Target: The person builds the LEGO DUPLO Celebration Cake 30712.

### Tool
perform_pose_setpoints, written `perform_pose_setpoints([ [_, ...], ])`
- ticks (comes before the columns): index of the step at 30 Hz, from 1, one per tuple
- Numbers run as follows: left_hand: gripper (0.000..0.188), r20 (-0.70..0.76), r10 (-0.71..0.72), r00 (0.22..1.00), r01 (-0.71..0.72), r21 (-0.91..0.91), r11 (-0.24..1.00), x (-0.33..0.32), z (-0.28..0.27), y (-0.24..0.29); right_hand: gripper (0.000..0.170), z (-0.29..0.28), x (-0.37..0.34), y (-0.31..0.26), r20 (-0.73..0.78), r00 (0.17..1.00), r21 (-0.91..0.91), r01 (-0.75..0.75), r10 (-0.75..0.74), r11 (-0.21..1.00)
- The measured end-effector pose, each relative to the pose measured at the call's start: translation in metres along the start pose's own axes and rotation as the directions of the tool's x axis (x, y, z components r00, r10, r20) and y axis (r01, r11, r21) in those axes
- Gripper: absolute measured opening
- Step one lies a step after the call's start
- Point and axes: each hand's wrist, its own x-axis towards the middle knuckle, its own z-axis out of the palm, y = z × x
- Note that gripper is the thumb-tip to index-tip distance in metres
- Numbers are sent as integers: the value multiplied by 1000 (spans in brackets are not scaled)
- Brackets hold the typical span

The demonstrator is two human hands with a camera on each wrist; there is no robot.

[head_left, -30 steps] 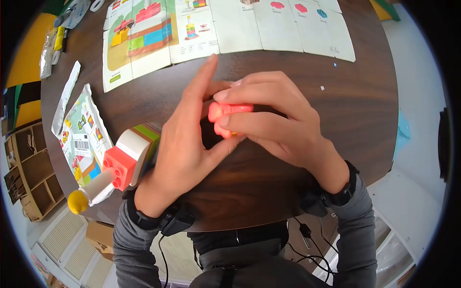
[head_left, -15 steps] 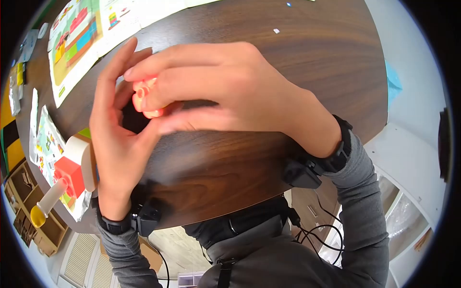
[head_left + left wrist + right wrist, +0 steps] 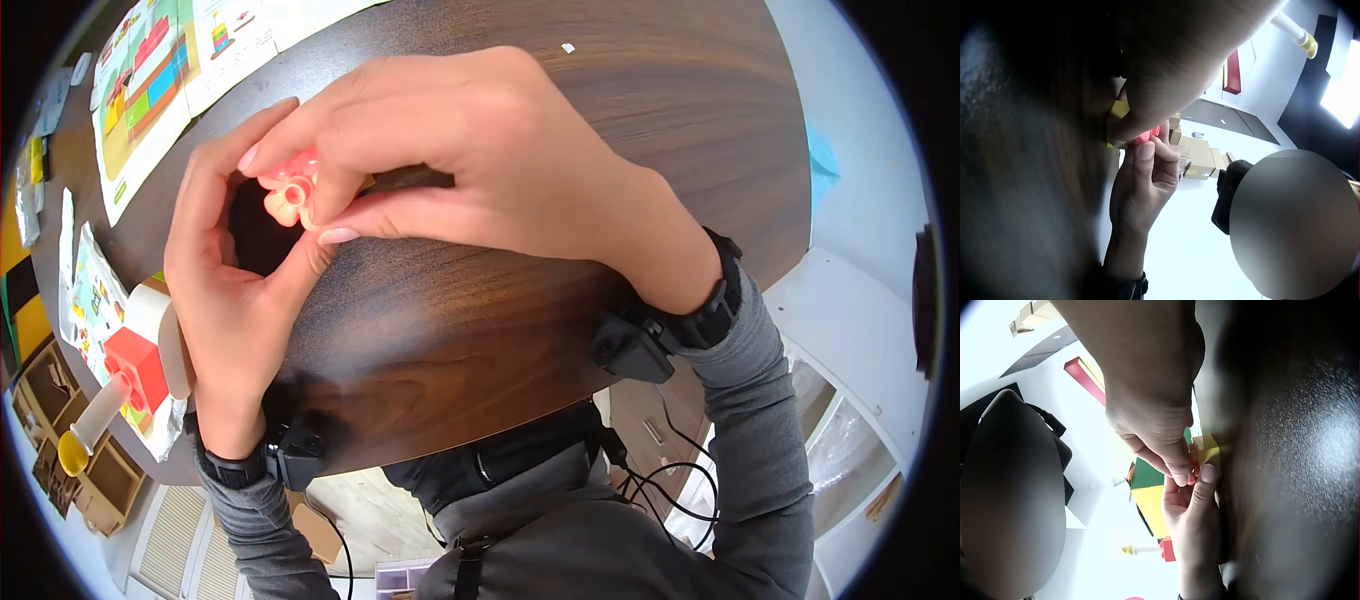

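My right hand (image 3: 470, 150) pinches a pink flower-shaped brick (image 3: 288, 197) between thumb and fingertips, its round stud facing up. My left hand (image 3: 225, 290) curves round the other side, its thumb tip close against the right thumb. A yellow brick (image 3: 1210, 450) shows in the right wrist view beside the flower brick, with the left thumb over its edge; the left hand grips it. From the head view the right hand covers nearly all of that yellow brick. Left of the left wrist stands a built piece with a red brick (image 3: 137, 368), a white curved block and a pale yellow-tipped candle piece.
An instruction sheet (image 3: 150, 110) lies at the far left of the dark wooden table (image 3: 440, 330). Below it sit an opened printed packet (image 3: 95, 275) and a torn strip. One small white scrap (image 3: 568, 48) lies at the back.
The head view has swung, so the hands now appear farther left. The right hand has tilted over the flower brick, whose stud now faces the camera; the left fingers have curled in more.
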Motion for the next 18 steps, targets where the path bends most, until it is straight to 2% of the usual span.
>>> perform_pose_setpoints([
  [1,63,1,1,1000,-1,3,1000,0,0,0,13,-3,0,-1,33,999,43,-43,41,998],
  [5,60,8,-29,1000,29,-2,1000,0,0,1,15,-5,1,-2,-7,995,98,-94,95,991],
  [7,59,7,-43,999,43,-13,999,1,-2,2,17,-8,2,-2,39,984,126,-177,173,976],
  [9,59,3,-17,1000,17,-33,999,0,0,0,17,-11,3,-2,70,979,132,-200,192,971],
  [11,59,7,-48,999,48,-29,998,-2,0,2,17,-21,8,-7,91,972,140,-230,219,963],
  [13,58,-14,-44,999,44,32,999,-2,-1,0,17,-45,18,-15,428,899,213,-206,98,955],
  [14,56,-13,-36,999,36,3,999,-2,-1,-1,17,-20,9,-18,107,985,112,-148,137,983],
  [15,56,-1,-37,999,37,-1,999,-3,-1,-2,17,-18,7,-19,101,984,109,-158,148,981],
  [17,55,-11,-17,1000,17,-7,1000,-3,-1,-3,16,-18,4,-15,92,995,92,-37,29,995],
  [18,55,-6,-32,999,32,-26,999,-3,-1,-2,20,-6,-3,1,15,993,81,-121,120,989],
])
